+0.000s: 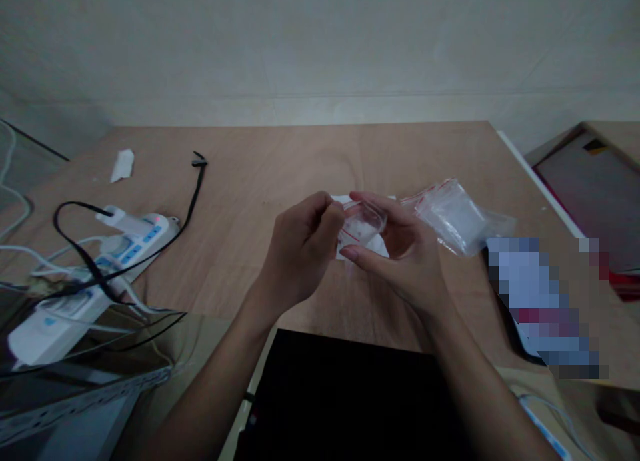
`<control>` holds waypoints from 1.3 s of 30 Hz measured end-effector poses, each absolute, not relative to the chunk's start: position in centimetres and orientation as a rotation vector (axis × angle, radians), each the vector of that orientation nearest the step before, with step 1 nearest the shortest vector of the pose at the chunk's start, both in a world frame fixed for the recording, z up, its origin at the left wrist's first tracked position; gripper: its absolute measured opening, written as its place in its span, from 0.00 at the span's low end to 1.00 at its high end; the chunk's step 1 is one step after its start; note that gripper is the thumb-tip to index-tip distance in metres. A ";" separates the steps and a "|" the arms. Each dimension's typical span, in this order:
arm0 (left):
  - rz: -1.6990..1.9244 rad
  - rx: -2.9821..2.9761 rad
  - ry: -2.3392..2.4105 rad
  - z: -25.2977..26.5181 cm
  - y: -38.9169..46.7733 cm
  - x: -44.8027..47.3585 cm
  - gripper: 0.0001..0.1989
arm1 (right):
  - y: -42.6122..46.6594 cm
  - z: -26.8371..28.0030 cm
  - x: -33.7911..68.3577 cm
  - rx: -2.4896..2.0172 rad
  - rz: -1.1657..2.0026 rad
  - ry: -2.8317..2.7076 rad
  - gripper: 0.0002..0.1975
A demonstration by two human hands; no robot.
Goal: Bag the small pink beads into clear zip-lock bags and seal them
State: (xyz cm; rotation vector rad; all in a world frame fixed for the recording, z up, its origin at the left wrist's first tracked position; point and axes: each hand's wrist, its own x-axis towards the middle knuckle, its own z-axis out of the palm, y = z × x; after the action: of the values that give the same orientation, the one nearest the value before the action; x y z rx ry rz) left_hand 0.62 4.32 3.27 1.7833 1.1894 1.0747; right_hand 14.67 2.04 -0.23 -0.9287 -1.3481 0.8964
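A small clear zip-lock bag (367, 214) with a red line at its mouth is held between my two hands over the wooden table. My left hand (305, 251) pinches the bag's left edge with thumb and curled fingers. Around the right side of the bag curves my right hand (407, 251), thumb below and fingers above, gripping its edges. The bag's mouth looks partly spread. A white paper (377, 246) lies beneath it, partly covered by the hands. Close by on the right is a pile of clear zip-lock bags (453, 217) with red lines.
To the left, a white power strip (143, 244) carries plugs and tangled cables. A black cable (200, 177) runs across the table (250, 174) near a white scrap (123, 165). A phone-like device (543, 307), blurred out, lies at right. The wall (320, 47) rises behind.
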 end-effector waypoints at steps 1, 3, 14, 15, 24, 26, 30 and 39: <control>1.098 1.767 1.206 3.2 4.4 0.5 0.15 | 2.1 -0.2 14.7 -0.944 0.874 -1.359 0.25; 1.203 1.795 1.263 3.3 4.3 0.3 0.11 | 2.2 -0.1 14.9 -1.002 0.783 -1.419 0.24; 1.097 2.318 1.190 2.8 3.6 -0.1 0.03 | 2.6 -0.4 15.6 -1.144 0.254 -1.817 0.19; 1.130 2.255 1.165 2.7 3.7 0.0 0.03 | 2.6 -0.4 15.6 -1.134 0.264 -1.808 0.18; 1.369 2.067 1.106 1.9 4.3 0.7 0.03 | 3.3 0.9 16.1 -1.165 0.433 -1.754 0.19; 1.368 2.100 1.097 1.9 4.3 0.9 0.03 | 3.3 0.5 15.9 -1.155 0.550 -1.685 0.19; 1.517 1.705 1.152 1.4 4.8 1.2 0.11 | 3.7 0.1 15.9 -1.137 0.670 -1.535 0.18; 1.073 0.536 0.876 -0.6 6.6 3.7 0.21 | 10.4 6.0 17.1 -1.086 0.638 -2.297 0.08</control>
State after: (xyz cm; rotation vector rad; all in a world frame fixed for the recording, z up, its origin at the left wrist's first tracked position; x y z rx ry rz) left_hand 3.68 6.56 -0.61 0.5363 0.8755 1.0733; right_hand 17.06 10.36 6.05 -1.0859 -2.2971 0.6377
